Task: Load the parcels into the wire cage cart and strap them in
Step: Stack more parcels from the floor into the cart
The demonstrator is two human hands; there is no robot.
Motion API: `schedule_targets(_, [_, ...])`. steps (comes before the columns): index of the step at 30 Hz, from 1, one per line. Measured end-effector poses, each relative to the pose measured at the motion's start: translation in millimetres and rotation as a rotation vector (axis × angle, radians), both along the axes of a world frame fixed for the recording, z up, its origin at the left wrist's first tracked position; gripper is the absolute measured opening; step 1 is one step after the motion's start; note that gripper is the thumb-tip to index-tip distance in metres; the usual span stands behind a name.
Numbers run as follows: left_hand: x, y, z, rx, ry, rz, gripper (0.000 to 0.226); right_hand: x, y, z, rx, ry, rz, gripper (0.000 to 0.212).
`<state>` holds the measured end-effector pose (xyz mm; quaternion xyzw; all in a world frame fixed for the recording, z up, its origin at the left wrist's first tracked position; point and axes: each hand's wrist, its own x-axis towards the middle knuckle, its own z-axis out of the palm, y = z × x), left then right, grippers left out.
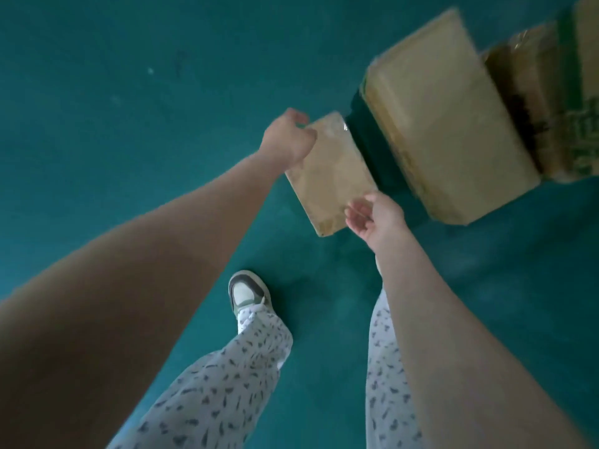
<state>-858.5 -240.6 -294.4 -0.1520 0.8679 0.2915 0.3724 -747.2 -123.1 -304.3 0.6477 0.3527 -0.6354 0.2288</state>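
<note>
Warehouse-like storeroom: bare teal floor [129,92], taped cardboard parcels [447,118] in a row.

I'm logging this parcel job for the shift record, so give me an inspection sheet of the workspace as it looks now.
Surface: teal floor, faint pale specks.
Job's things: small parcel in hand; large parcel beside it; more parcels behind, blurred.
Clutter: nothing seen.
Grippers: left hand grips the small parcel's far corner; right hand open at its near corner.
Cables: nothing seen.
Surroundings: the person's shoe and patterned trousers.
</note>
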Motion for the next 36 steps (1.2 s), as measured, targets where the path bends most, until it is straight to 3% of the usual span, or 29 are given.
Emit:
schedule_targets(4, [4.2, -1.6, -41.8, -0.137, -0.002, -0.182, 0.059, 18.5, -4.8, -35.5, 0.105, -0.089, 0.05, 0.014])
schedule_targets(6, [4.0, -2.5, -55.6, -0.15, -0.057, -0.223, 0.063, 28.0, -9.1, -46.4, 0.192, -0.175, 0.129, 0.039])
schedule_targets(8, [3.8, -2.7, -61.9, -0.144, -0.117, -0.23, 0.057, 30.2, -14.2, -48.4, 0.113, -0.218, 0.136, 0.059])
schedule_targets(11, [6.5, -2.0, -55.5, -0.115, -0.178, -0.178, 0.048, 23.8, -19.1, -43.2, -0.046, -0.121, 0.119, 0.06])
schedule_targets(15, [9.9, -8.8, -38.1, -0.136, -0.184, -0.077, 0.053, 11.4, -16.8, -27.6, 0.032, -0.056, 0.125, 0.066])
schedule_targets(27, [-9.1, -10.7, 136.9, -0.042, 0.012, 0.149, 0.055, -29.3, -1.6, 138.1, 0.159, 0.117, 0.252, 0.067])
schedule_targets(36, [10.9, 14.1, 302.9, 0.177, 0.148, 0.222, 0.054, -16.4, 22.6, 298.6, 0.231, 0.224, 0.139, 0.067])
